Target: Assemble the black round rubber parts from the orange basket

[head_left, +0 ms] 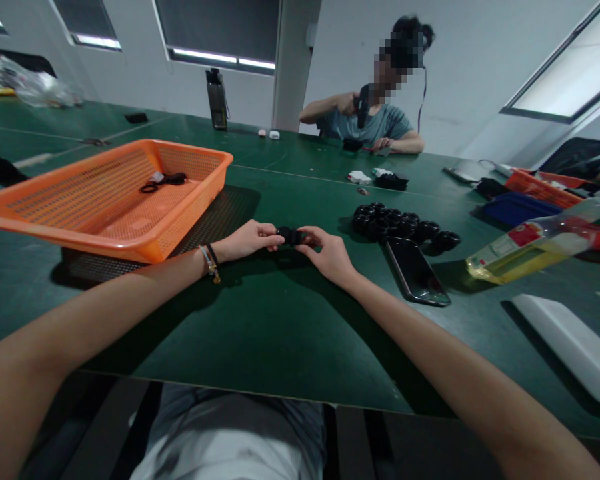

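Between my two hands is a small black part (290,236), dark and rounded, too small to name more exactly. The fingertips of my left hand (253,241) pinch its left end. On its other end, the thumb and fingers of my right hand (327,252) are closed. Both hands are just above the green table (260,320), over its middle. To the right of my right hand stands a cluster of several black round hollow pieces (393,221). A phone (417,270) with a dark screen lies in front of them.
An orange basket (195,220) with a black cable (165,180) inside is at left. On the right lie a bottle of yellow liquid (525,250) and a white slab-like object (570,347). A dark water bottle (217,100) stands far back. Across the table sits a person (365,123) holding a black tool.
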Tool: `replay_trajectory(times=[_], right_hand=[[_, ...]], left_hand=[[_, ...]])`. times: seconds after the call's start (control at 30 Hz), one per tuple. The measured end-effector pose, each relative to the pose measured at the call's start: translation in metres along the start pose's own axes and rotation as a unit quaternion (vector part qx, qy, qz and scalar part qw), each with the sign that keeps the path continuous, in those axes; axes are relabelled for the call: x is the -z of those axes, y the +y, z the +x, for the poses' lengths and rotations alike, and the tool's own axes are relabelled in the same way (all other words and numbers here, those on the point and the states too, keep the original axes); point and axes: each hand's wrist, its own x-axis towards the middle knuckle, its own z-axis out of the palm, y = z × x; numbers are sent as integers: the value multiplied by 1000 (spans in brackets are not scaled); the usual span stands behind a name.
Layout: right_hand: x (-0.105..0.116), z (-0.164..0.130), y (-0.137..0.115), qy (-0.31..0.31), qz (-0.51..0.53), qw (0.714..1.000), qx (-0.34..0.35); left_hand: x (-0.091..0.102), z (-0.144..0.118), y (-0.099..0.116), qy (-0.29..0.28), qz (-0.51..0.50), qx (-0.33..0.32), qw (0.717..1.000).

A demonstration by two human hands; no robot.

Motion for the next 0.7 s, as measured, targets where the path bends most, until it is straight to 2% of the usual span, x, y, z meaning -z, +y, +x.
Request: replay_trajectory(times=[0.7], right_hand=[[0, 0, 1, -2, -19, 1000, 0]], left_hand=[[0, 0, -2, 0, 2, -4, 1000]])
